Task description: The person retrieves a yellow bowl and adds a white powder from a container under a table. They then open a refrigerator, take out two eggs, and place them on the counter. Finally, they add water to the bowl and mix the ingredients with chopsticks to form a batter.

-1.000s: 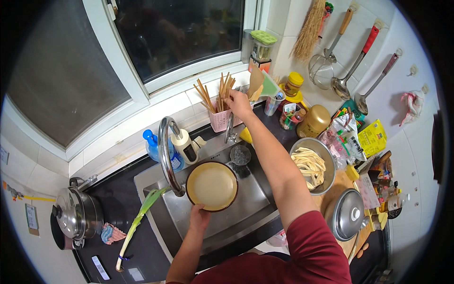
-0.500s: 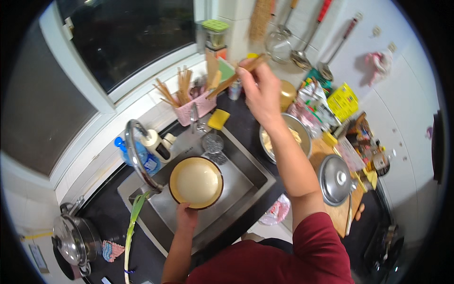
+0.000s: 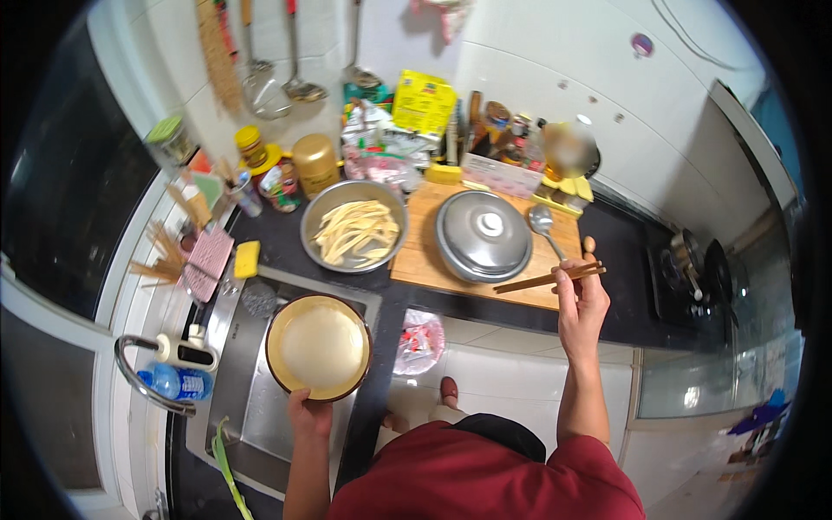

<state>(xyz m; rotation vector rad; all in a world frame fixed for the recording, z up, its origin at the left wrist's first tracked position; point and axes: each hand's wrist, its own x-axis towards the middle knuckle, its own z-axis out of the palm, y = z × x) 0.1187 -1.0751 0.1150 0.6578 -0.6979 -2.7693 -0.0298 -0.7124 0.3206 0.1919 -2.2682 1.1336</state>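
Note:
My left hand (image 3: 310, 412) grips the near rim of a yellow bowl (image 3: 322, 345) with a dark edge, held over the steel sink (image 3: 260, 416). Inside the bowl the surface looks pale and smooth; whether it holds liquid I cannot tell. A pair of wooden chopsticks (image 3: 539, 282) is pinched in my right hand (image 3: 581, 299), tips toward the left, above the front edge of the cutting board (image 3: 416, 260). Just beyond them a grey lidded pot (image 3: 468, 251) rests on the board. A metal spoon (image 3: 544, 227) lies beside the pot, close to my right hand.
A metal basin (image 3: 312, 227) of pale yellow strips (image 3: 357, 232) stands left of the board. The curved faucet (image 3: 130, 368) arches at the sink's left. Bottles and packets line the wall. A stove (image 3: 672, 282) is at far right, and a bagged bin (image 3: 419, 342) below the counter.
My view has swung to the right. My right hand has moved from near the pink chopstick holder to beside the pot, still with the chopsticks. My left hand keeps the bowl over the sink.

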